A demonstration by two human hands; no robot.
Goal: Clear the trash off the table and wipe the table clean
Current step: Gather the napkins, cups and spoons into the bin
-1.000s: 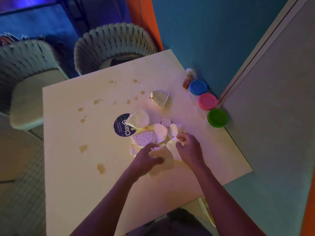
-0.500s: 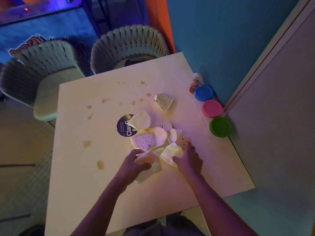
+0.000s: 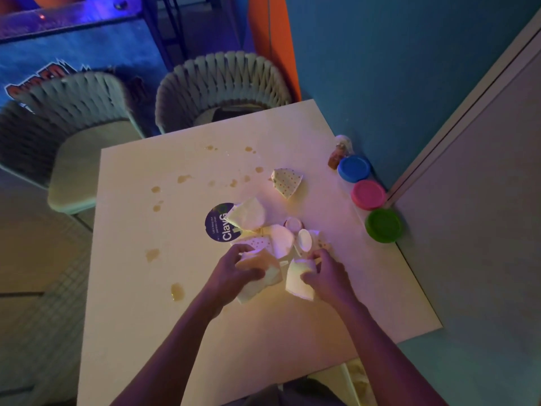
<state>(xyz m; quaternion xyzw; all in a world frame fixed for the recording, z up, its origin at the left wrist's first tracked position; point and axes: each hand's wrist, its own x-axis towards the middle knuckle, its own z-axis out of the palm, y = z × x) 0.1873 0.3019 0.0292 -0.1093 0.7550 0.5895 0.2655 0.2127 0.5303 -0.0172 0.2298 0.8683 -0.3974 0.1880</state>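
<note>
Left hand [image 3: 231, 273] grips a crumpled paper scrap [image 3: 260, 284]; right hand [image 3: 328, 276] grips another scrap [image 3: 298, 279], mid-table [image 3: 131, 317]. Remaining paper trash [image 3: 263, 230] lies just beyond both hands; dotted piece [image 3: 287, 181] farther off. Brown spills [image 3: 177, 291] left. Three lidded tubs [image 3: 369, 194] at right edge, contents hidden.

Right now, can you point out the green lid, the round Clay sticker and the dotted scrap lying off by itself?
green lid [image 3: 384, 225], head view, middle of its top.
sticker [image 3: 216, 222], head view, its dark uncovered part.
dotted scrap [image 3: 287, 181], head view, middle of the paper.
</note>
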